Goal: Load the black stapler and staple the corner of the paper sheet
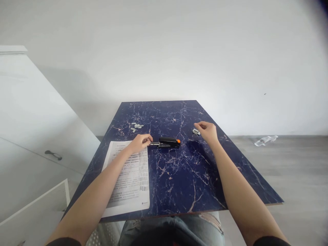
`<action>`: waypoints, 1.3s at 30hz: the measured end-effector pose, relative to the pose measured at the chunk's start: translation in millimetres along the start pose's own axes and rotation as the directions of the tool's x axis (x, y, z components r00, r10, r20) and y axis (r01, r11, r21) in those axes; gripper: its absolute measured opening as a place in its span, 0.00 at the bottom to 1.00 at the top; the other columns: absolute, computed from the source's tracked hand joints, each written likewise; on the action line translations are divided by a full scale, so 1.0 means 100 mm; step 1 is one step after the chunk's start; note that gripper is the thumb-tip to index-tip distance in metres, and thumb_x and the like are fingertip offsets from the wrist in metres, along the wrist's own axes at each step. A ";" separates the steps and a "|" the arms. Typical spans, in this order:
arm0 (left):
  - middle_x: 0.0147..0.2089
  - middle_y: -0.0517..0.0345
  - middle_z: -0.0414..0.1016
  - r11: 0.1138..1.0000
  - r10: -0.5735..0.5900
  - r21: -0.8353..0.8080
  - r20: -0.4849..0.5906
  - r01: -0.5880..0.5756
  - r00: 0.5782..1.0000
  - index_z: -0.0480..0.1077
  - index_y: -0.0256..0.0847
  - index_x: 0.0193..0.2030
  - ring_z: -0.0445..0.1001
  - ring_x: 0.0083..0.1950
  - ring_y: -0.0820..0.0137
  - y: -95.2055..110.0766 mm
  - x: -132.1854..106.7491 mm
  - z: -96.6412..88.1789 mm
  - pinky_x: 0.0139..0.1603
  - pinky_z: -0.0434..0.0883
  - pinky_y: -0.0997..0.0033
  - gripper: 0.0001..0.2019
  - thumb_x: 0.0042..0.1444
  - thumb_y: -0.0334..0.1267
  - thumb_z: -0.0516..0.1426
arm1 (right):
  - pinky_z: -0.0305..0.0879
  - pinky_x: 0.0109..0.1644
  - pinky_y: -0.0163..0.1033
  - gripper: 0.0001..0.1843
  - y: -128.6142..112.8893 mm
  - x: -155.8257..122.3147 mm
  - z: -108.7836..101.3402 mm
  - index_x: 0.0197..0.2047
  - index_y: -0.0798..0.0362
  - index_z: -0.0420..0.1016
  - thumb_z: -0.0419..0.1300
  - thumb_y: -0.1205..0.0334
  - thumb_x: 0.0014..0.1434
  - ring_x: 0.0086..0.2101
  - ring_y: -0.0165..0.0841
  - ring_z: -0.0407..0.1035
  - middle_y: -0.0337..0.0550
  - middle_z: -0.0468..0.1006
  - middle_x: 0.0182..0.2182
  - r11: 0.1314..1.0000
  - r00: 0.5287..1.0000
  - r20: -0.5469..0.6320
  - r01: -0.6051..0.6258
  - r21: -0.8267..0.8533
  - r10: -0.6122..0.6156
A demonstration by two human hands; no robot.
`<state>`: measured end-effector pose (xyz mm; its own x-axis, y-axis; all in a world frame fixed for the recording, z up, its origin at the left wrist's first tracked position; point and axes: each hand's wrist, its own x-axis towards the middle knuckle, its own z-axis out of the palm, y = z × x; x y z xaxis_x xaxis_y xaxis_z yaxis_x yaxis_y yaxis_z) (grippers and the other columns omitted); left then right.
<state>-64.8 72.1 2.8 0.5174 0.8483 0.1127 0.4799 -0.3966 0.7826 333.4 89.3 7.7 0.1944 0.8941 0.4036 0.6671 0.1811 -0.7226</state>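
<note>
A black stapler (167, 140) with an orange end lies on its side across the middle of the table, its metal tray sticking out to the left. My left hand (142, 141) is closed at that metal end, thumb and fingertips together on it. Beneath my left wrist lies a printed sheet of paper (128, 184). My right hand (207, 130) is held in a pinch just above a small pile of silvery staple strips (196, 132). Whatever sits between its fingertips is too small to make out.
Several small pale strips (136, 126) are scattered on the back left of the dark blue marbled table (174, 191). A white cabinet (30, 112) with a dark handle stands at the left. On the floor to the right is a clear plastic wrapper (265, 140).
</note>
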 end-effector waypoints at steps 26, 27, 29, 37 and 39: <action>0.32 0.58 0.77 0.985 0.042 0.171 -0.181 -0.011 0.983 0.81 0.39 0.39 0.69 0.30 0.72 0.16 0.10 0.41 0.34 0.64 0.72 0.07 0.55 0.38 0.66 | 0.67 0.42 0.39 0.20 -0.42 -0.36 0.52 0.45 0.51 0.81 0.70 0.48 0.53 0.37 0.35 0.72 0.43 0.78 0.40 0.927 0.698 0.610 0.265 0.265 -0.374; 0.32 0.58 0.77 0.986 0.031 0.165 -0.196 0.002 0.980 0.81 0.39 0.39 0.69 0.30 0.72 0.16 0.11 0.42 0.34 0.64 0.72 0.07 0.54 0.37 0.66 | 0.67 0.44 0.39 0.20 -0.42 -0.36 0.52 0.45 0.51 0.80 0.70 0.48 0.53 0.38 0.36 0.72 0.43 0.78 0.40 0.924 0.698 0.605 0.267 0.274 -0.382; 0.30 0.59 0.76 0.988 -0.009 0.149 -0.203 0.040 0.979 0.81 0.39 0.39 0.69 0.29 0.72 0.16 0.12 0.45 0.33 0.63 0.72 0.06 0.54 0.37 0.66 | 0.67 0.45 0.40 0.20 -0.41 -0.35 0.52 0.45 0.51 0.80 0.70 0.48 0.54 0.39 0.36 0.73 0.43 0.78 0.40 0.918 0.693 0.603 0.272 0.287 -0.394; 0.28 0.60 0.77 0.990 -0.005 0.140 -0.211 0.035 0.978 0.80 0.39 0.36 0.71 0.29 0.71 0.13 0.18 0.50 0.34 0.64 0.73 0.04 0.53 0.34 0.67 | 0.67 0.45 0.40 0.21 -0.41 -0.34 0.52 0.45 0.51 0.81 0.70 0.46 0.53 0.39 0.37 0.73 0.43 0.79 0.39 0.914 0.689 0.602 0.276 0.298 -0.405; 0.28 0.60 0.76 0.988 0.008 0.150 -0.194 0.022 0.981 0.80 0.39 0.37 0.70 0.29 0.71 0.12 0.18 0.50 0.33 0.64 0.72 0.05 0.53 0.35 0.66 | 0.67 0.46 0.40 0.21 -0.41 -0.34 0.53 0.45 0.50 0.81 0.70 0.46 0.53 0.39 0.37 0.73 0.43 0.79 0.40 0.916 0.692 0.602 0.273 0.293 -0.399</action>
<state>-14.8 65.0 -16.4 0.3740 0.8971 0.2352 0.5920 -0.4261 0.6841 261.6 73.0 -6.5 -0.5646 0.7927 0.2297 0.4532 0.5304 -0.7164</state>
